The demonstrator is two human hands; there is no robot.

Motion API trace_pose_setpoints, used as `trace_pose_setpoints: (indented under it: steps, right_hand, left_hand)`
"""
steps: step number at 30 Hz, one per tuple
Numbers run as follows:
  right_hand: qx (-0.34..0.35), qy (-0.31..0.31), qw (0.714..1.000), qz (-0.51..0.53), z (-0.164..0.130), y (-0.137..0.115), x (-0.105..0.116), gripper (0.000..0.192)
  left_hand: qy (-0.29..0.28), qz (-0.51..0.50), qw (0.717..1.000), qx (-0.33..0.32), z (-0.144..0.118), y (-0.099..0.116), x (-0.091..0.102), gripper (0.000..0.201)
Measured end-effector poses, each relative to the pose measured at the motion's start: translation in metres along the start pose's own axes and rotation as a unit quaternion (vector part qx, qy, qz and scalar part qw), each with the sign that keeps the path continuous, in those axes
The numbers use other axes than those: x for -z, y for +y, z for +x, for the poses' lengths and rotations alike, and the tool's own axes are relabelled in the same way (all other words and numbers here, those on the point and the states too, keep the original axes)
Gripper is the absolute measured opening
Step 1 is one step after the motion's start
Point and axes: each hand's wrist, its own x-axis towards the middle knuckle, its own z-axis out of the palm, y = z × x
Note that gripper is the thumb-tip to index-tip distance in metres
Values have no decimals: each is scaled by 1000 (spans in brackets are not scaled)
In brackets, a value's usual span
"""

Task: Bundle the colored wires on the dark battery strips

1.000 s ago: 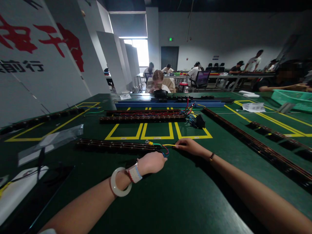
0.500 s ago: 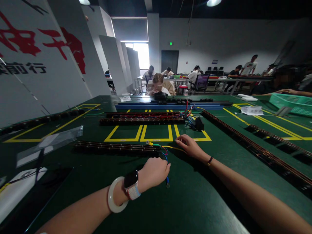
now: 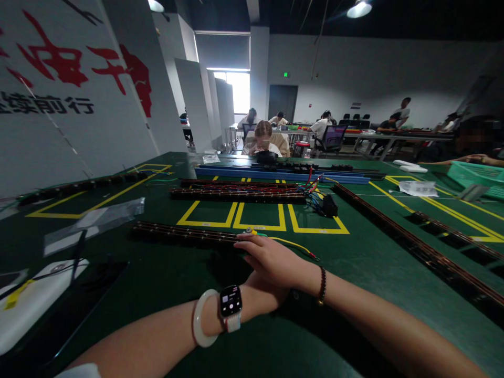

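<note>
A long black track bar with copper-coloured strips (image 3: 185,232) lies across the table in front of me. At its right end, my right hand (image 3: 275,261) reaches over with outstretched fingers touching or just above the bar. Beneath it and crossing it is my left hand (image 3: 263,295), wearing a watch and a pale bangle; its fingers are hidden. A green wire with a yellow-sleeved ring terminal (image 3: 252,231) shows just beyond my right fingertips. From behind that hand a yellow wire (image 3: 293,243) runs right to a red-sleeved tip.
More track bars (image 3: 236,195) with bundled wires and a black connector (image 3: 329,205) lie farther back, before a blue rail (image 3: 252,171). A long bar (image 3: 394,236) slants along the right. Plastic bags (image 3: 98,220), a dark tablet-like panel (image 3: 86,299) and a green basket (image 3: 478,176) are around. People sit beyond.
My right hand has moved left from the yellow wire to the bar's end, over my left hand. My left hand has turned and shifted right and down. The blue wire is now hidden.
</note>
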Motion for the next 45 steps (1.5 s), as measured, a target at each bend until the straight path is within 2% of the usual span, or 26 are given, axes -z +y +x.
trace_pose_setpoints:
  steps: [4, 8, 11, 15, 19, 25, 31, 37, 41, 45]
  right_hand:
    - [-58, -8, 986, -157, 15, 21, -19, 38]
    - [-154, -30, 964, -216, 14, 41, -28, 44]
    - [-184, -39, 950, -249, 8, 56, -25, 44]
    - [-200, -42, 943, -261, 1, 74, -18, 45]
    - [-220, -38, 938, -266, -5, 90, -11, 42]
    - [-227, 35, 912, -341, -15, 124, 2, 40]
    - [-247, 79, 883, -390, -23, 166, 12, 44]
    - [-251, 117, 861, -426, -5, 195, 42, 45]
    - [-248, 124, 864, -422, 14, 208, 63, 48]
    - [-245, 139, 863, -419, 27, 218, 69, 48]
  left_hand:
    - [-11, 39, 997, -71, -3, -3, 10, 43]
    - [-18, 58, 994, -91, -1, -4, 15, 31]
    - [-26, 86, 992, -86, 0, -3, 13, 25]
    - [7, 88, 993, -74, -1, -2, 13, 26]
    - [13, 71, 995, -70, -2, -2, 17, 29]
    - [7, 87, 994, -71, -1, -1, 16, 28]
    - [-16, 81, 994, -69, -1, 0, 21, 30]
    - [-11, 61, 995, -79, -1, -3, 21, 31]
    - [2, 59, 995, -83, -1, -5, 16, 30]
    - [2, 61, 995, -82, 0, -5, 14, 29]
